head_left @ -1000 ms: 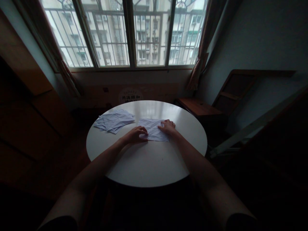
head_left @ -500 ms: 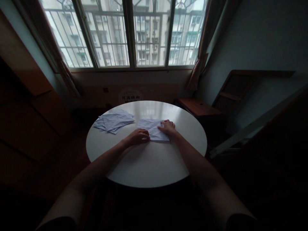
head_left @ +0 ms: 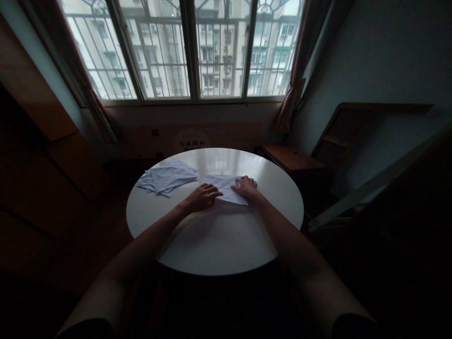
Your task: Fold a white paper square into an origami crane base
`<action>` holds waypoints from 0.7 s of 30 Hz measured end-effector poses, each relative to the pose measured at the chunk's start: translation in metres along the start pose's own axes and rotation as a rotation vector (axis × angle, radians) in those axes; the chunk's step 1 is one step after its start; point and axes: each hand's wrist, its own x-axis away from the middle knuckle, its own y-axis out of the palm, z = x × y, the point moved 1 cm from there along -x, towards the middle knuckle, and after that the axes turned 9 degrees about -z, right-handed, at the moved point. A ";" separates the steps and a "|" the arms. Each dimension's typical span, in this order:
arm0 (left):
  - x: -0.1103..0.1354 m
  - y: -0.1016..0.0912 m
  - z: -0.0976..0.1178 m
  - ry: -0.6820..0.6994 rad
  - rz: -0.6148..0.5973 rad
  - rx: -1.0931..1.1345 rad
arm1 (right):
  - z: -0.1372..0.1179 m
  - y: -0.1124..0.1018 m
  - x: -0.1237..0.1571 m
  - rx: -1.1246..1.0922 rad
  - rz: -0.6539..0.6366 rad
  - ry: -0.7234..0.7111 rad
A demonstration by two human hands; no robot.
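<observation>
White, part-folded: pressed sheet (head_left: 227, 186) near far edge of table (head_left: 219, 240) with open left hand (head_left: 202, 197) and open right hand (head_left: 246, 187); left pile (head_left: 167, 178) at far-left edge untouched.

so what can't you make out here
Head view only:
- Markings on the paper sheet: too small and dim.
- Whether the left hand pinches or just presses it: fingers cover that edge.
- Number of sheets in the paper pile: overlapped.
- Label on the cardboard box: table hides its lower part.
</observation>
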 end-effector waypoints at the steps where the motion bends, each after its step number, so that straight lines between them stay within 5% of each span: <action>1: 0.002 -0.003 -0.003 -0.030 0.013 0.014 | 0.000 0.001 0.000 0.000 0.006 -0.004; 7: 0.018 -0.005 -0.031 -0.119 0.169 0.183 | 0.002 0.003 -0.003 0.001 0.016 -0.028; 15: 0.028 0.017 -0.056 -0.191 0.135 0.437 | 0.002 0.001 0.001 -0.001 0.011 -0.046; 21: 0.033 0.013 -0.064 -0.234 0.191 0.470 | 0.003 0.002 0.000 -0.010 0.017 -0.048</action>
